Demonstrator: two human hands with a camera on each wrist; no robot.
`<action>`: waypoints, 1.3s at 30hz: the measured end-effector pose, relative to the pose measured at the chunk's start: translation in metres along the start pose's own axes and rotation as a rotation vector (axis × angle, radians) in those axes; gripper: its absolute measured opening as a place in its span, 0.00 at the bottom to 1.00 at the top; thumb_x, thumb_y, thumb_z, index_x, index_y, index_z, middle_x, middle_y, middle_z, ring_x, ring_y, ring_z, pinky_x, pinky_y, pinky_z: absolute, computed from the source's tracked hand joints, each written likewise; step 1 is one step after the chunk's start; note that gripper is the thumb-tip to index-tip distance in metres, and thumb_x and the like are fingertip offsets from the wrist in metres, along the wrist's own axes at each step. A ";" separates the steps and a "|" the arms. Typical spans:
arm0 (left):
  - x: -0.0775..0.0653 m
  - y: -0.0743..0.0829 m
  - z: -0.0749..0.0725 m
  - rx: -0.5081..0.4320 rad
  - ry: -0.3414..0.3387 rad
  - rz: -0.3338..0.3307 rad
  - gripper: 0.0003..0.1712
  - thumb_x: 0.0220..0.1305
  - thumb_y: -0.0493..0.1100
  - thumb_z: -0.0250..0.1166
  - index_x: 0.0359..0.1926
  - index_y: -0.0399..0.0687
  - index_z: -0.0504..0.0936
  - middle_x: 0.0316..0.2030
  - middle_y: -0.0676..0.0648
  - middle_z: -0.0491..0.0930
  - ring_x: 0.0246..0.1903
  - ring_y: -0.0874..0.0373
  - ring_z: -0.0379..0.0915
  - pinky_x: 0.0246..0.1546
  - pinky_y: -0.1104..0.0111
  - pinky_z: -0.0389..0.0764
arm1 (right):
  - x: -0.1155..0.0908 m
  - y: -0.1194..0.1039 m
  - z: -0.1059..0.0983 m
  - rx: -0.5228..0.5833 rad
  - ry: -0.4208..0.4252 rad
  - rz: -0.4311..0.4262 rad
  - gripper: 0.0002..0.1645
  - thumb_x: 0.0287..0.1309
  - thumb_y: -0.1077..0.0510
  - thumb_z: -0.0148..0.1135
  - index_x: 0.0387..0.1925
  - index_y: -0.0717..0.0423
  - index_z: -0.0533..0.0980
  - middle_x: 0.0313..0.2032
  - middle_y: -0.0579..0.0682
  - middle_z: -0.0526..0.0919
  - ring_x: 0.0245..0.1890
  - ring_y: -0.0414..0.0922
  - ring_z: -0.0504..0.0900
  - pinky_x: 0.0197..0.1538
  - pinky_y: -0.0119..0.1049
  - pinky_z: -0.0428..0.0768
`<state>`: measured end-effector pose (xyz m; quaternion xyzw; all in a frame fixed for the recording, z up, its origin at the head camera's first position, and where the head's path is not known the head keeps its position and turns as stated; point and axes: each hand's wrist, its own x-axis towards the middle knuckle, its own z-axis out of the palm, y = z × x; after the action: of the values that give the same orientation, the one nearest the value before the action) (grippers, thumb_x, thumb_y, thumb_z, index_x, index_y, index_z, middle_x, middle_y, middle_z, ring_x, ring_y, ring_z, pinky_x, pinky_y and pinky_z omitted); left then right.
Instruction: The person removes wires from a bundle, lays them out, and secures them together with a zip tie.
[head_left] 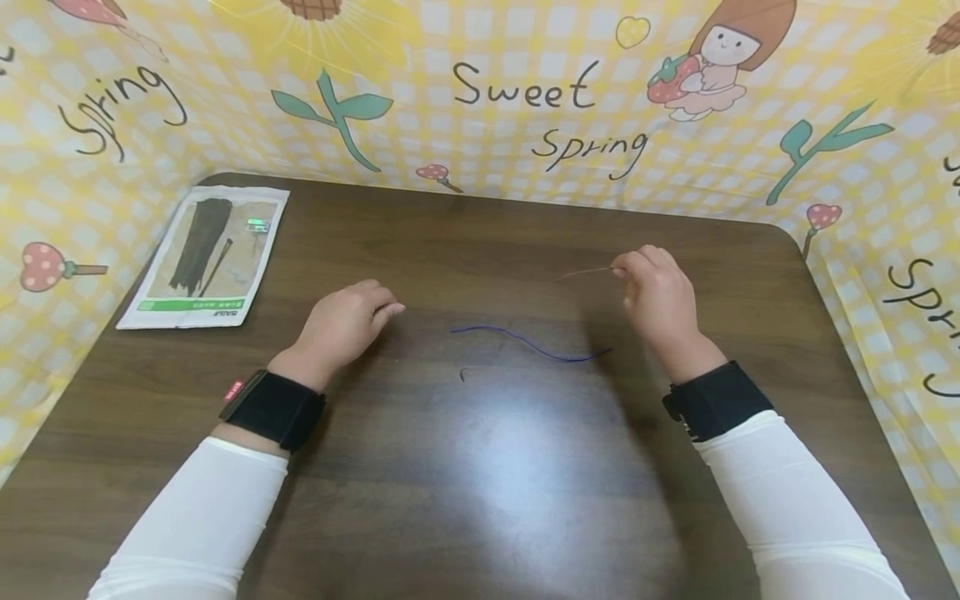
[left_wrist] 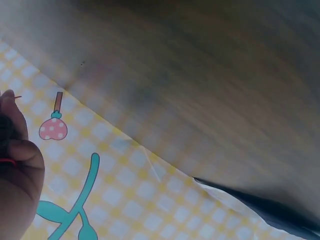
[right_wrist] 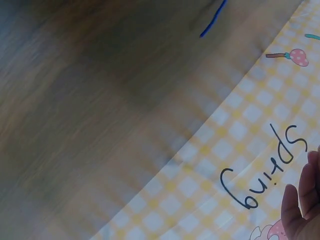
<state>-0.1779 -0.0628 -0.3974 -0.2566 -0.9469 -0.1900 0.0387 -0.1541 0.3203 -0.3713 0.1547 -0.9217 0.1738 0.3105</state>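
Observation:
In the head view my right hand (head_left: 660,304) pinches a thin brownish strand (head_left: 585,272) that sticks out to the left above the table. My left hand (head_left: 341,329) is curled, thumb pointing right. In the left wrist view a short red strand (left_wrist: 18,97) pokes out at its fingertips, and something dark (left_wrist: 4,132) shows within the fingers, too cut off to identify. A wavy blue wire (head_left: 525,340) lies on the table between both hands. Just below it is a tiny dark curved bit (head_left: 462,375). Only some fingers of the right hand (right_wrist: 300,215) show in its wrist view.
A white packet (head_left: 258,250) with a printed picture and a green band lies at the back left of the brown wooden table (head_left: 420,500). Yellow checked cloth (head_left: 495,158) with printed flowers and words hangs around the back and sides.

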 end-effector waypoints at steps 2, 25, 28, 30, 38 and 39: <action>0.001 -0.001 0.000 0.011 0.004 -0.021 0.09 0.68 0.41 0.60 0.39 0.40 0.84 0.35 0.43 0.80 0.36 0.48 0.78 0.35 0.54 0.78 | 0.001 -0.002 0.001 0.012 0.004 0.001 0.04 0.59 0.71 0.58 0.32 0.67 0.79 0.28 0.59 0.78 0.32 0.58 0.76 0.33 0.49 0.77; 0.006 0.013 0.001 0.082 -0.104 -0.151 0.17 0.70 0.42 0.53 0.52 0.35 0.78 0.55 0.33 0.73 0.58 0.36 0.66 0.56 0.43 0.67 | 0.008 -0.021 -0.013 0.072 0.028 -0.017 0.04 0.60 0.71 0.59 0.33 0.68 0.79 0.29 0.60 0.79 0.34 0.58 0.76 0.38 0.48 0.77; 0.013 0.041 0.005 -0.021 -0.087 -0.031 0.22 0.72 0.50 0.54 0.53 0.36 0.78 0.53 0.36 0.77 0.56 0.40 0.71 0.57 0.47 0.70 | 0.008 -0.021 -0.016 0.064 0.034 -0.018 0.04 0.60 0.71 0.58 0.33 0.67 0.79 0.30 0.60 0.78 0.34 0.58 0.76 0.38 0.48 0.77; 0.017 0.059 0.010 -0.100 -0.126 0.026 0.25 0.71 0.53 0.56 0.54 0.36 0.78 0.53 0.37 0.78 0.55 0.42 0.73 0.58 0.51 0.72 | 0.008 -0.020 -0.018 0.062 0.036 -0.015 0.04 0.61 0.72 0.58 0.33 0.67 0.79 0.30 0.60 0.78 0.34 0.58 0.76 0.38 0.48 0.77; 0.030 0.100 0.039 -0.196 -0.222 0.052 0.23 0.65 0.51 0.64 0.53 0.39 0.79 0.48 0.43 0.81 0.48 0.52 0.77 0.51 0.59 0.77 | 0.007 -0.018 -0.023 0.060 0.040 0.001 0.06 0.61 0.72 0.56 0.33 0.68 0.79 0.30 0.61 0.78 0.34 0.58 0.76 0.38 0.47 0.77; 0.032 0.102 0.042 -0.200 -0.220 0.059 0.21 0.65 0.49 0.65 0.52 0.39 0.80 0.45 0.44 0.82 0.45 0.53 0.78 0.49 0.60 0.78 | 0.007 -0.017 -0.023 0.060 0.040 0.005 0.05 0.61 0.72 0.56 0.33 0.68 0.79 0.30 0.61 0.78 0.34 0.57 0.76 0.38 0.47 0.77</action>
<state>-0.1533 0.0495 -0.3957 -0.3061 -0.9138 -0.2531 -0.0855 -0.1405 0.3132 -0.3457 0.1583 -0.9099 0.2054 0.3237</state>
